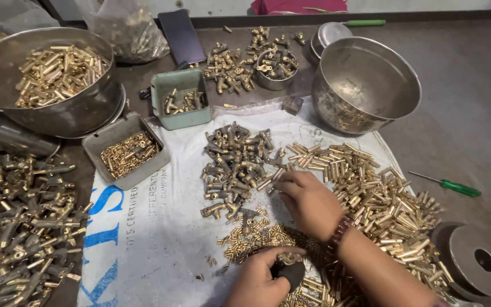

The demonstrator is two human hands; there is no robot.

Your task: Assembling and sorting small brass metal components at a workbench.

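Your left hand (257, 279) has its fingers wrapped around a small dark round tool (290, 272) low on the white sack (160, 227), while your right hand (309, 202) pinches loosely into the brass fittings (234, 165), can't tell what.

Two steel bowls (46, 108) (365, 85), two small trays (125, 149) (180, 99), two green screwdrivers (447, 185) (365, 23), one phone (182, 35), and brass fittings (234, 165) beyond counting.

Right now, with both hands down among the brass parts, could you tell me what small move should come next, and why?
Probably the right hand closes on one part at the edge of the dark brass fittings pile and carries it to the left hand, which grips a dark round tool.
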